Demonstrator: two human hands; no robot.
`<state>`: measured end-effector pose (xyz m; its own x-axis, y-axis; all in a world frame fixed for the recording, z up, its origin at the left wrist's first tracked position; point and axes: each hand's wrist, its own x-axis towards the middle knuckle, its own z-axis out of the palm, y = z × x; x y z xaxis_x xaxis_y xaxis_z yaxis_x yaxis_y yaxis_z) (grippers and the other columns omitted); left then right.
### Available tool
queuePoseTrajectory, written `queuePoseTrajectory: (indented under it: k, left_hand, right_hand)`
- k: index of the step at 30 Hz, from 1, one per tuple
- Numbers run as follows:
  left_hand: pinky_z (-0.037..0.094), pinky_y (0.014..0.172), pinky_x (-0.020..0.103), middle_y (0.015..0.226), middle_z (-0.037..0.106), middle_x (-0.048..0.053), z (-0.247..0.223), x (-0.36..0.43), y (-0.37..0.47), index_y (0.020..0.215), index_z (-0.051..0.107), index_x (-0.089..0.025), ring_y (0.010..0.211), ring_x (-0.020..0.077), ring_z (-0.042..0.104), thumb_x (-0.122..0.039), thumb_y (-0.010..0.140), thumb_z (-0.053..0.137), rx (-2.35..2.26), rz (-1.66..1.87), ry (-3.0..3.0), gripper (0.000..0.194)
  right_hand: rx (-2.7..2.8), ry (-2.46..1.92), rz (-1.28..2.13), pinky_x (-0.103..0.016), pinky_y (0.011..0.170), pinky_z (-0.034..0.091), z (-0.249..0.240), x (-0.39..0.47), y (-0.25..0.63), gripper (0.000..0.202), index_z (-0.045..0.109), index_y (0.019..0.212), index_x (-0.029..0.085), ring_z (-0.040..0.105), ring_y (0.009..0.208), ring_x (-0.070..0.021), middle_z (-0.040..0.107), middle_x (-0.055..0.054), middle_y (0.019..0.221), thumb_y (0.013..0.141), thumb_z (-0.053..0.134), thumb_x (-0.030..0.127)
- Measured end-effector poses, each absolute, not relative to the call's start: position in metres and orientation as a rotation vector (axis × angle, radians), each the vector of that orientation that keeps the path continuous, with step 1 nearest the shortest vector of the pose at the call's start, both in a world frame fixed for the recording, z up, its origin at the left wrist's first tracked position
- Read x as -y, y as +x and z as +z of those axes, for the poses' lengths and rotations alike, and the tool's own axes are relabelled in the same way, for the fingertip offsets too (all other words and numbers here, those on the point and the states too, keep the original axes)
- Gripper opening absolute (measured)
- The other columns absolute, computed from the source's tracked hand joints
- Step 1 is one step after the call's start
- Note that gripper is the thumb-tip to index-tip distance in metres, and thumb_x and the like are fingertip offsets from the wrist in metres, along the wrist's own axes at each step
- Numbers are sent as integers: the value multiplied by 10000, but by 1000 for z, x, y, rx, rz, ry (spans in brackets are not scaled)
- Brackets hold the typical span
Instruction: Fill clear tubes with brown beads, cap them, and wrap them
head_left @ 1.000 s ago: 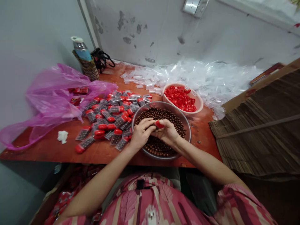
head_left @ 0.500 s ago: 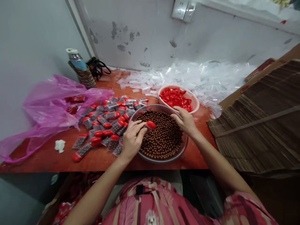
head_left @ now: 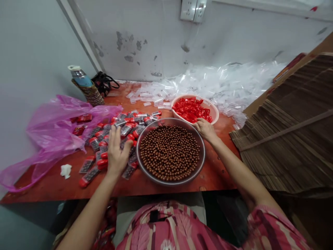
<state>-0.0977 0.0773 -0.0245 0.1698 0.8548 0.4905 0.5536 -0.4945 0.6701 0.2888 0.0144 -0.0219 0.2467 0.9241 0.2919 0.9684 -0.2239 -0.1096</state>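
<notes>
My left hand [head_left: 117,152] is open, thumb and fingers apart, over a pile of clear plastic tubes with red caps [head_left: 126,129] filled with dark balls. To its right a metal basin [head_left: 171,183] holds many small brown balls [head_left: 170,152]. At the basin's far right rim, against the near edge of a pink plastic basket [head_left: 215,114], my right hand [head_left: 205,130] has its fingers curled together. What those fingers hold, if anything, I cannot make out. Red caps [head_left: 191,109] fill the basket.
A heap of clear empty tubes [head_left: 208,81] lies along the wall. Stacked cardboard [head_left: 288,139] stands at the right. On the left are a purple plastic bag [head_left: 57,121], a bottle [head_left: 84,81] in a woven sleeve and a crumpled white tissue [head_left: 66,171].
My left hand has moved left from over the basin to the pile and let go of the red-capped tube. My right hand has shifted slightly, its fingers now curled at the basket's edge.
</notes>
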Motion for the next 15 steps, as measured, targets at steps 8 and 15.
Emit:
queuePoseTrajectory:
  k: [8, 15]
  left_hand:
    - [141, 1117, 591, 1571, 100, 76, -77, 12, -67, 1442, 258, -329, 1440, 337, 22, -626, 830, 414, -1016, 1176, 2209, 699]
    - [177, 1052, 676, 1557, 9, 160, -73, 25, -32, 1460, 182, -287, 1405, 437, -89, -716, 649, 583, -975, 1074, 2312, 1001]
  right_hand:
    - [1667, -2283, -340, -337, 783, 435, -33, -14, 312, 323, 680, 897, 154, 606, 928, -242, 647, -138, 1142, 928, 409, 328]
    - [1552, -2302, -331, -311, 738, 410, -31, -8, 361, 278, 653, 826, 154, 585, 857, -227, 668, -140, 987, 900, 456, 337]
